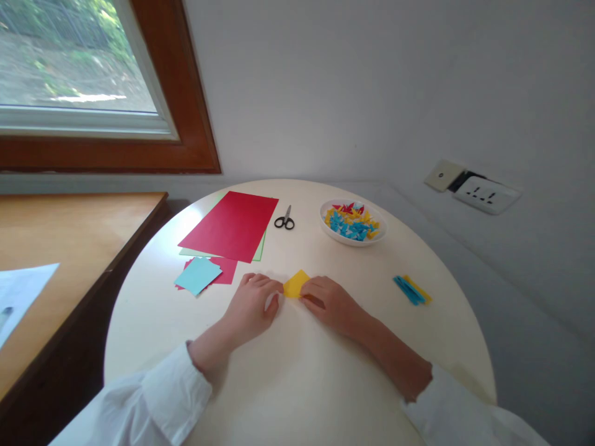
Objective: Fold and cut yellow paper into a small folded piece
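A small piece of yellow paper (296, 284) with a pointed top sits between my two hands at the middle of the white round table (288, 384). My left hand (255, 305) is closed with its fingertips on the paper's left corner. On the right side, my right hand (332, 302) pinches the lower right edge between thumb and fingers. Part of the paper's right side is hidden behind those fingers.
Behind the hands lie black-handled scissors (285, 220) and a white bowl (353, 241) of folded red, yellow and blue paper pieces. Red sheets (232, 226) and light blue squares (199, 275) lie at left. Blue and yellow strips (409, 290) rest at right.
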`<control>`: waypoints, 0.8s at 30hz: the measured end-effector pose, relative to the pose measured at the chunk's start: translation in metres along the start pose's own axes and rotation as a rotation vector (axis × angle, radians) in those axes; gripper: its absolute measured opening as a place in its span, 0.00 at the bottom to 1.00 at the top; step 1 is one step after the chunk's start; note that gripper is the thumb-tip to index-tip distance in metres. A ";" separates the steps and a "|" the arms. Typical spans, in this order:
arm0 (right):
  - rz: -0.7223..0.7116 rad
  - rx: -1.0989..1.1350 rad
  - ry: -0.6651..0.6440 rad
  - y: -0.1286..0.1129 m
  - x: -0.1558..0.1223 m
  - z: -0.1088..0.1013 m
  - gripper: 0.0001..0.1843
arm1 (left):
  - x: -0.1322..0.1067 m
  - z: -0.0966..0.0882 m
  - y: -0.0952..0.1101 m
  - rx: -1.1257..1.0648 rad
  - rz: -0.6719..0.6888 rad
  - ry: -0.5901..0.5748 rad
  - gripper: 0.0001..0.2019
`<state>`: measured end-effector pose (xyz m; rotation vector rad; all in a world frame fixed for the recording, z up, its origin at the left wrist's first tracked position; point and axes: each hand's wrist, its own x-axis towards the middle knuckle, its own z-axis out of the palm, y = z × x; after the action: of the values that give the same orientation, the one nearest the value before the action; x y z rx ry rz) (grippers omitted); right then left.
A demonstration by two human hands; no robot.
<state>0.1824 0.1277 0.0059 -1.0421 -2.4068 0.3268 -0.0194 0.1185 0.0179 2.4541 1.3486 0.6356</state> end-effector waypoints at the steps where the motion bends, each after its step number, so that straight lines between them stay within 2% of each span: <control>1: 0.021 0.014 0.012 -0.001 0.000 0.000 0.04 | -0.002 -0.002 0.003 0.017 0.009 -0.023 0.13; 5: 0.094 0.061 0.044 -0.003 0.000 0.000 0.05 | -0.006 -0.008 0.012 0.055 0.028 -0.098 0.12; 10: 0.209 0.165 0.030 -0.007 0.003 -0.003 0.07 | -0.008 -0.008 0.013 0.085 0.046 -0.171 0.12; 16: 0.403 0.317 0.050 -0.011 0.010 -0.004 0.09 | -0.011 -0.005 0.013 0.117 0.079 -0.175 0.14; 21: 0.404 0.231 0.171 -0.010 0.013 0.003 0.07 | -0.013 -0.003 0.012 0.169 0.102 -0.162 0.17; 24: 0.374 0.166 0.201 -0.007 0.014 0.008 0.07 | -0.013 -0.002 0.011 0.195 0.106 -0.169 0.18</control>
<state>0.1654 0.1327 0.0068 -1.3746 -1.9661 0.5141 -0.0181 0.1013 0.0209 2.6786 1.2753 0.3224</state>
